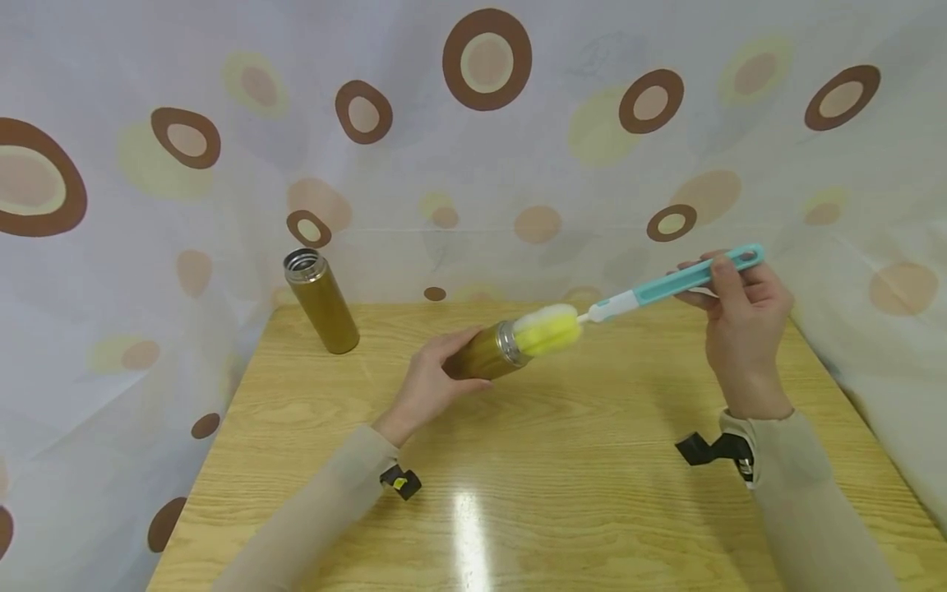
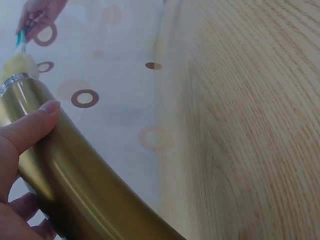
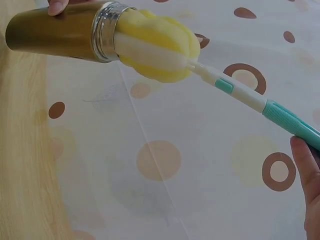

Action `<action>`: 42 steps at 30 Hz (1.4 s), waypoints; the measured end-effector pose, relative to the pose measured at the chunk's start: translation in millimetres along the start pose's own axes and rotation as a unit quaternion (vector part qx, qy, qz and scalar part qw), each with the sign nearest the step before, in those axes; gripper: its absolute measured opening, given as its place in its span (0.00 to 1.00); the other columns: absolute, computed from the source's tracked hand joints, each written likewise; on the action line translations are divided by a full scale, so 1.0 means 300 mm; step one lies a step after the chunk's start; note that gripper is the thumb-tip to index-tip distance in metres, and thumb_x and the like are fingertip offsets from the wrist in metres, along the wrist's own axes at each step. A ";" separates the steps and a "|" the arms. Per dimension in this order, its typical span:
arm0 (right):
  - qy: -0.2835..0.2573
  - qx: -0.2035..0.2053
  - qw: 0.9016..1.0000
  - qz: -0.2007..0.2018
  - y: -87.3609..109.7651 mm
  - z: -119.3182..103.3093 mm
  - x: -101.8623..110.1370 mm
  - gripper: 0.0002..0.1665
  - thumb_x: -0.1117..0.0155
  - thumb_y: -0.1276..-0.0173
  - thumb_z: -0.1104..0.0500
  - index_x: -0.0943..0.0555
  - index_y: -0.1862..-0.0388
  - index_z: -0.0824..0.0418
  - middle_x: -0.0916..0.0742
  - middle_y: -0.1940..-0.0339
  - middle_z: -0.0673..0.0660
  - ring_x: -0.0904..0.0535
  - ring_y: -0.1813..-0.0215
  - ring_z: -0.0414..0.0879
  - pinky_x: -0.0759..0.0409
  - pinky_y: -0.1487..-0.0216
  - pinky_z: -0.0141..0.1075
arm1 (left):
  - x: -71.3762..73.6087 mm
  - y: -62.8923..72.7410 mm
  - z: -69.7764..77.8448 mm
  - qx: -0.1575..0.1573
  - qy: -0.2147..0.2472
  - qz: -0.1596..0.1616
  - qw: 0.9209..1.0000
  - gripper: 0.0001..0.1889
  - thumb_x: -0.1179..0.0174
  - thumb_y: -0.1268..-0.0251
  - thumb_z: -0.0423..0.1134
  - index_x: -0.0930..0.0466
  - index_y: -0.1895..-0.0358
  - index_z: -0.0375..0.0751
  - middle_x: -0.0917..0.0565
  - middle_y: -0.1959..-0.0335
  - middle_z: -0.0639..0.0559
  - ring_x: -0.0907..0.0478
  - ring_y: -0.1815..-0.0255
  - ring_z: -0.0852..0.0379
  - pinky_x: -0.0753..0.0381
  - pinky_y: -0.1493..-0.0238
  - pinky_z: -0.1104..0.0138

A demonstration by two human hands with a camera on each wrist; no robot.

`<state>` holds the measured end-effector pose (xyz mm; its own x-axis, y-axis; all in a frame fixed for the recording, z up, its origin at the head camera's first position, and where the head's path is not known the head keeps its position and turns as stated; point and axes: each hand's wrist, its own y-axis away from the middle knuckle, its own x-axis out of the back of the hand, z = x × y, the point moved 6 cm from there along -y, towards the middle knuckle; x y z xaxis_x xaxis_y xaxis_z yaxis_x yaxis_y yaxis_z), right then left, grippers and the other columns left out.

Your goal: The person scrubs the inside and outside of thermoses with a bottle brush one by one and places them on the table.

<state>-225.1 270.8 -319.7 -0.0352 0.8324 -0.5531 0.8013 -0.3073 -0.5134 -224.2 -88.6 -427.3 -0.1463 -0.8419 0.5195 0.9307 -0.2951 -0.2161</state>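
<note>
My left hand (image 1: 436,370) grips a gold metal bottle (image 1: 482,355), tilted with its silver threaded mouth toward the right. The left wrist view shows the thumb lying along the bottle's gold side (image 2: 75,165). In my right hand (image 1: 743,321) is a bottle brush, held by its turquoise handle (image 1: 669,284). Its yellow and white sponge head (image 1: 549,329) sits at the bottle's mouth. From the right wrist, the front of the sponge (image 3: 155,47) is inside the rim, hidden there, while the rest bulges outside.
A second gold bottle (image 1: 323,304) stands upright and uncapped at the back left of the wooden table (image 1: 577,485). Behind the table hangs a white sheet (image 1: 414,181) with brown and yellow circles, which also runs along both sides.
</note>
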 end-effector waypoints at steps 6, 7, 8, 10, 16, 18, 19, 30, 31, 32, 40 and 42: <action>-0.002 -0.004 1.000 -0.013 -0.001 -0.002 0.004 0.10 0.42 0.24 0.74 0.22 0.57 0.86 0.11 0.66 0.70 0.09 0.63 0.58 0.11 0.61 0.43 | 0.001 0.000 0.000 -0.006 -0.001 0.002 1.000 0.41 0.17 0.49 0.37 0.23 0.27 0.50 0.19 0.31 0.51 0.25 0.32 0.45 0.28 0.30 0.45; -0.005 -0.007 1.000 -0.013 -0.002 -0.001 0.006 0.10 0.42 0.23 0.74 0.22 0.57 0.86 0.11 0.66 0.71 0.09 0.63 0.58 0.11 0.61 0.43 | 0.001 0.000 -0.002 -0.005 0.000 0.002 1.000 0.41 0.18 0.49 0.37 0.23 0.27 0.51 0.19 0.31 0.51 0.25 0.31 0.45 0.29 0.30 0.45; -0.008 -0.011 1.000 -0.012 -0.003 -0.001 0.009 0.10 0.43 0.23 0.73 0.22 0.56 0.86 0.11 0.66 0.71 0.09 0.63 0.58 0.11 0.60 0.43 | 0.002 0.001 -0.004 -0.004 0.002 0.002 1.000 0.41 0.18 0.49 0.37 0.23 0.27 0.51 0.20 0.31 0.51 0.25 0.31 0.45 0.29 0.30 0.45; -0.020 -0.015 1.000 -0.004 -0.007 -0.005 0.019 0.11 0.42 0.23 0.73 0.23 0.56 0.86 0.12 0.65 0.71 0.09 0.63 0.58 0.11 0.59 0.43 | 0.004 0.003 -0.015 0.002 0.009 0.004 1.000 0.41 0.18 0.48 0.37 0.23 0.27 0.52 0.20 0.31 0.52 0.25 0.31 0.46 0.29 0.29 0.45; -0.010 -0.001 1.000 0.027 -0.020 -0.037 0.060 0.15 0.39 0.23 0.68 0.23 0.53 0.85 0.12 0.64 0.69 0.09 0.61 0.56 0.12 0.59 0.43 | 0.025 0.015 -0.062 0.039 0.028 0.028 0.998 0.40 0.18 0.49 0.37 0.22 0.28 0.53 0.19 0.32 0.52 0.25 0.31 0.46 0.29 0.29 0.46; -0.001 -0.004 1.000 0.031 -0.021 -0.038 0.069 0.14 0.39 0.23 0.68 0.22 0.54 0.84 0.12 0.64 0.68 0.09 0.61 0.56 0.12 0.59 0.43 | 0.029 0.015 -0.070 0.046 0.029 0.030 0.998 0.40 0.18 0.48 0.38 0.23 0.28 0.53 0.19 0.32 0.52 0.25 0.32 0.46 0.28 0.29 0.46; -0.009 -0.008 0.999 0.035 -0.021 -0.035 0.073 0.14 0.38 0.24 0.68 0.23 0.54 0.84 0.12 0.64 0.69 0.09 0.61 0.56 0.12 0.59 0.44 | 0.030 0.013 -0.072 0.045 0.027 0.029 0.998 0.41 0.18 0.48 0.39 0.23 0.28 0.53 0.19 0.32 0.52 0.25 0.32 0.46 0.28 0.30 0.46; 0.028 0.000 1.000 0.005 -0.003 0.021 0.050 0.14 0.42 0.22 0.68 0.23 0.53 0.85 0.12 0.62 0.68 0.09 0.58 0.56 0.13 0.56 0.44 | 0.019 -0.003 -0.048 0.047 0.033 0.018 0.998 0.41 0.17 0.49 0.40 0.23 0.27 0.55 0.20 0.30 0.54 0.26 0.30 0.47 0.30 0.28 0.46; 0.034 0.004 0.999 0.002 0.000 0.023 0.045 0.14 0.42 0.22 0.68 0.23 0.54 0.84 0.12 0.62 0.67 0.09 0.58 0.56 0.13 0.57 0.43 | 0.018 -0.004 -0.047 0.047 0.034 0.018 0.998 0.41 0.17 0.49 0.40 0.23 0.27 0.55 0.20 0.30 0.54 0.26 0.30 0.46 0.30 0.28 0.46; 0.044 0.009 0.999 -0.001 0.002 0.024 0.042 0.14 0.42 0.21 0.68 0.23 0.54 0.84 0.12 0.63 0.67 0.09 0.58 0.55 0.12 0.57 0.43 | 0.018 -0.004 -0.046 0.048 0.035 0.018 0.998 0.41 0.17 0.49 0.40 0.23 0.27 0.55 0.20 0.31 0.53 0.26 0.30 0.46 0.30 0.28 0.46; 0.019 0.011 1.000 -0.021 0.007 0.024 0.031 0.11 0.45 0.22 0.72 0.23 0.56 0.85 0.11 0.65 0.70 0.09 0.61 0.57 0.11 0.58 0.42 | 0.026 -0.011 -0.043 0.050 0.037 0.027 0.998 0.41 0.17 0.49 0.38 0.23 0.28 0.53 0.20 0.31 0.53 0.26 0.30 0.47 0.30 0.27 0.46; 0.022 0.015 0.999 -0.031 0.008 0.021 0.028 0.11 0.46 0.22 0.73 0.23 0.56 0.85 0.11 0.64 0.70 0.09 0.61 0.57 0.11 0.57 0.42 | 0.028 -0.014 -0.045 0.051 0.034 0.027 0.998 0.41 0.17 0.49 0.38 0.23 0.28 0.54 0.20 0.30 0.53 0.26 0.30 0.47 0.30 0.27 0.47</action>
<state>-227.4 274.2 -329.8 -0.0568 0.8697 -0.4904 0.7799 -0.2680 -0.5657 -234.0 -100.6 -433.2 -0.1142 -0.8852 0.4510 0.9666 -0.2039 -0.1554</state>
